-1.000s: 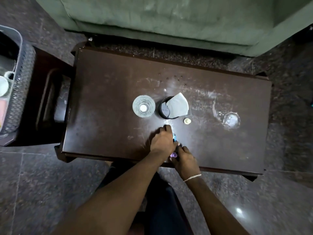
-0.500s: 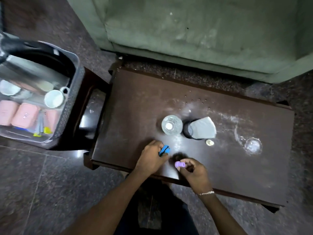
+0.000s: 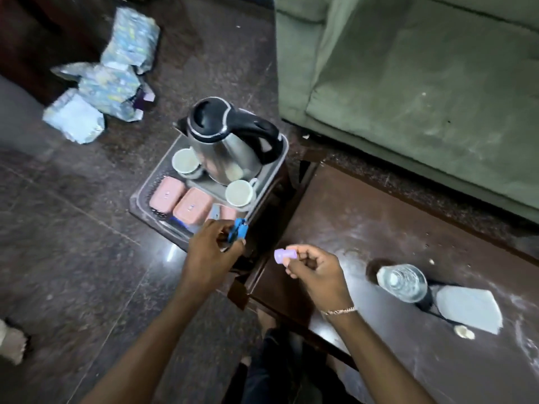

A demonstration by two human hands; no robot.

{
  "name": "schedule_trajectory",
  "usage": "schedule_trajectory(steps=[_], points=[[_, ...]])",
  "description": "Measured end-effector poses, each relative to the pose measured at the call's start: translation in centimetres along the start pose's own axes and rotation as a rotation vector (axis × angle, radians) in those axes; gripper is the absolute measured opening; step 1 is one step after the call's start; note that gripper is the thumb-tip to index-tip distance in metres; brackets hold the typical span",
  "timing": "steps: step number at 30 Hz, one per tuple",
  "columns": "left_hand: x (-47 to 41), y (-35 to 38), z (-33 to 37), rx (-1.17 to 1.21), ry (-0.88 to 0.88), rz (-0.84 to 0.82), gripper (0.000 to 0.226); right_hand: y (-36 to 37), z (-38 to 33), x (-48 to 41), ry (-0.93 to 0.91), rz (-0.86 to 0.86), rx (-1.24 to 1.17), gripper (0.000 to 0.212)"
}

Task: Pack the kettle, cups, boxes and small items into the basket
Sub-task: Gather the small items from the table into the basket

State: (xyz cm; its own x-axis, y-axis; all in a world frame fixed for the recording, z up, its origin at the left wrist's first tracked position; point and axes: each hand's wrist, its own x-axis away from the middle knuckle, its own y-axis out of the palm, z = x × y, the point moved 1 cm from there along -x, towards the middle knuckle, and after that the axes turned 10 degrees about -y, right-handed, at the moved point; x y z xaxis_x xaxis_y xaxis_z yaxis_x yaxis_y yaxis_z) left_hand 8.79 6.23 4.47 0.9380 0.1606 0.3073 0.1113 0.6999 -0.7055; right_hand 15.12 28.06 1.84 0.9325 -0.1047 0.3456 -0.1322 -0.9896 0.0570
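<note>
The grey basket point(image 3: 280, 161) stands on a low stool left of the table. It holds a steel kettle point(image 3: 224, 141) with a black lid and handle, two white cups point(image 3: 184, 160) point(image 3: 239, 192) and pink boxes point(image 3: 192, 206). My left hand point(image 3: 211, 252) hovers at the basket's near edge, pinching a small blue item point(image 3: 237, 229). My right hand point(image 3: 313, 268) is over the table's left end, fingers closed on a small purple item point(image 3: 284, 255).
On the dark wooden table point(image 3: 364, 223) stand a clear glass point(image 3: 404, 282), a black cup under a grey paper point(image 3: 468, 309) and a small pale bit point(image 3: 463, 332). A green sofa point(image 3: 423, 83) lies behind. Crumpled packets point(image 3: 110, 86) litter the floor at upper left.
My view has swung left toward the basket. Both hands lifted off the table with their items and moved left; the left hand now reaches the basket's near edge.
</note>
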Motion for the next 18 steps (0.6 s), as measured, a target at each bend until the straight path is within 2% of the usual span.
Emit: schedule_trajectory(steps=[4, 7, 10, 13, 18], points=[[-3.3, -3.9, -3.1, 0.006, -0.092, 0.105, 0.028, 6.5, -2.1, -4.7, -0.034, -0.044, 0.009, 0.009], [-5.8, -5.2, -5.1, -0.074, -0.138, 0.149, 0.029, 10.8, -2.7, -7.9, -0.038, -0.077, 0.093, 0.008], [-8.3, -5.5, -6.4, -0.197, -0.153, 0.152, 0.037, 14.3, -2.9, -10.6, -0.139, -0.125, 0.359, 0.003], [-9.9, -5.3, -7.2, -0.247, -0.176, 0.151, 0.041, 17.3, -2.8, -12.6, -0.308, -0.244, 0.695, 0.012], [-11.1, -4.3, -7.8, -0.326, -0.151, 0.164, 0.035, 20.4, -1.8, -14.8, -0.363, -0.319, 0.908, 0.02]])
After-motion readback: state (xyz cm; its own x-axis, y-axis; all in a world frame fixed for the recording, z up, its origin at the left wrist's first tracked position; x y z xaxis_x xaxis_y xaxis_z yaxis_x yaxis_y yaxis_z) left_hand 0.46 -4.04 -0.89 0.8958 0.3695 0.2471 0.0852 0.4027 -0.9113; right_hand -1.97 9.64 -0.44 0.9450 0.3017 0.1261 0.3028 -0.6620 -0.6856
